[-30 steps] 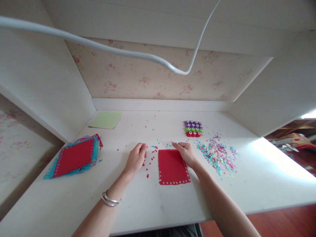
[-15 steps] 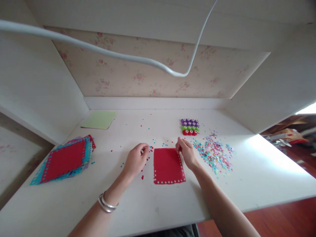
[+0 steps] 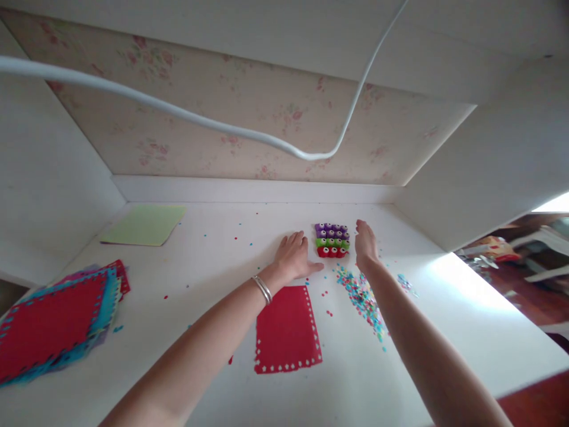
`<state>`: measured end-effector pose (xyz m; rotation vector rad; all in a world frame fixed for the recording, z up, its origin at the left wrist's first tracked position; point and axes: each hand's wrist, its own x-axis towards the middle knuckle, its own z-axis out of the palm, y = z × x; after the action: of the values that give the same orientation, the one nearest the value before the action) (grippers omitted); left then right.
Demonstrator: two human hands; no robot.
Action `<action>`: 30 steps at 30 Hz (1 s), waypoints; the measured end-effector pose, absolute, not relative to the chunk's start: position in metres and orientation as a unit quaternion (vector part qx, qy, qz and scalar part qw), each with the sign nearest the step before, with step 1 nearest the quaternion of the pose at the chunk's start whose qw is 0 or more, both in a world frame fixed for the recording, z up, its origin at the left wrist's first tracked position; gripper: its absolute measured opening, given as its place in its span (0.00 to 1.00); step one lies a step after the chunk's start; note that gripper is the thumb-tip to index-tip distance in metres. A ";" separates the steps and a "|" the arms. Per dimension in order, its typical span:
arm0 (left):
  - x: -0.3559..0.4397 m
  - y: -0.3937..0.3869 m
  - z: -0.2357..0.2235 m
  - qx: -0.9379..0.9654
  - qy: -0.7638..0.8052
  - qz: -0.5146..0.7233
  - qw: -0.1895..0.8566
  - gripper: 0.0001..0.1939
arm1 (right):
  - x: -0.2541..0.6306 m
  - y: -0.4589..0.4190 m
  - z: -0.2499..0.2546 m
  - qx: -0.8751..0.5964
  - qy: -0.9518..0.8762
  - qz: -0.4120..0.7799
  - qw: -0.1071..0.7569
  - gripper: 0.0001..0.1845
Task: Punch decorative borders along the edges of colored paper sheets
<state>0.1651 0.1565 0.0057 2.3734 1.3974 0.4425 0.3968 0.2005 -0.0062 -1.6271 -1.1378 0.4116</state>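
Observation:
My left hand (image 3: pixel 294 256) lies palm down with fingers spread, just beyond the far edge of a red sheet (image 3: pixel 288 332). A row of small punched holes runs along the sheet's right and near edges. My right hand (image 3: pixel 366 242) is held on edge with its fingers stretched out, and nothing shows in it. Between the two hands sits a block of small punches with eye-like dots (image 3: pixel 332 241), in purple, green and red rows; neither hand visibly touches it. Colourful paper bits (image 3: pixel 361 296) are heaped below my right hand, partly hidden by the forearm.
At the left lies a stack of hole-edged sheets (image 3: pixel 57 320), red on top with blue and purple beneath. A pale green sheet (image 3: pixel 144 225) rests at the back left. Overhead hangs a white cable (image 3: pixel 249 133). Stray paper dots dot the white table (image 3: pixel 213 367).
Both hands have left the red sheet's sides and reached forward, fingers now extended, to either side of the punch block. The view has shifted right, and some red bits lie right of the sheet.

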 end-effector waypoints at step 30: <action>0.068 0.253 -0.013 0.821 0.531 0.127 0.165 0.52 | 0.235 0.301 -0.039 -0.673 -0.502 0.255 0.480 0.38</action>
<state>0.0682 0.2530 -0.0131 2.3390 1.5132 0.3621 0.2352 0.3012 -0.0388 -1.6425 -1.2238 0.6234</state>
